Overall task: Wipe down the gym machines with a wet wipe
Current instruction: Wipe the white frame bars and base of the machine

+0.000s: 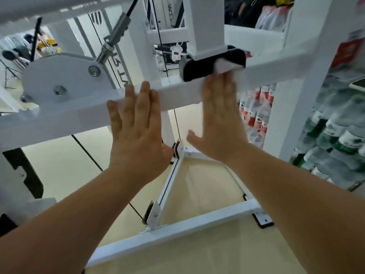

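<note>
A white gym machine fills the view, with a horizontal white crossbar [83, 115] running across the middle. My left hand [136, 131] lies flat against that bar with straight fingers. My right hand [219, 119] reaches up with straight fingers and presses a white wet wipe [225, 65] onto a black rubber pad [199, 71] that sits on the bar under a white square post [205, 26]. Most of the wipe is hidden under my fingertips.
A round white cam plate [63, 80] with bolts and a black cable with a steel end fitting [116, 36] sit at the left. White base rails [177, 226] cross the beige floor below. Packs of water bottles [335, 139] stand at the right behind a white upright.
</note>
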Demonstrator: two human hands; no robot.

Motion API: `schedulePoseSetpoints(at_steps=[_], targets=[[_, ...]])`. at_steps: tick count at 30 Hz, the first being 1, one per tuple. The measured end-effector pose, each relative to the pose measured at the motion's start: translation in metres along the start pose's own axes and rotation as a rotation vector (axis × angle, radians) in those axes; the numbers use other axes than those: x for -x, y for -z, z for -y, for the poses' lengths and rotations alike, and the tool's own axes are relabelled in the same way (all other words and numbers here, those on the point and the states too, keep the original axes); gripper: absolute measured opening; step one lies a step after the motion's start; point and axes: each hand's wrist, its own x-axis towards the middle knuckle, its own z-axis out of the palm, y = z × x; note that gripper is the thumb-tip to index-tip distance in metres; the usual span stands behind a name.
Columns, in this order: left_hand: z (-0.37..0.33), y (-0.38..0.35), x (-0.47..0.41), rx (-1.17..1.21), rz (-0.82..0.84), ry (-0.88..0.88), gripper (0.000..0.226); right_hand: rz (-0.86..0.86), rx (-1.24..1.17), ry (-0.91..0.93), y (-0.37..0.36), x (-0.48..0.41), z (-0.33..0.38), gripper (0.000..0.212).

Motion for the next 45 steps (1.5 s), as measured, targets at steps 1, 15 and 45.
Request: schedulePoseSetpoints(at_steps=[1,15,45], targets=[[-0.004,0.001,-0.001,0.008,-0.014,-0.011,0.118,0.012,0.007,0.067,-0.003,0.000,0.004,0.117],[-0.033,-0.008,-0.028,-0.006,-0.010,-0.201,0.111,-0.060,-0.102,-0.351,0.016,0.002,-0.099,0.120],[0.223,0.059,0.129,-0.148,0.346,0.486,0.110,0.248,0.132,0.795,-0.020,-0.057,0.329,0.072]])
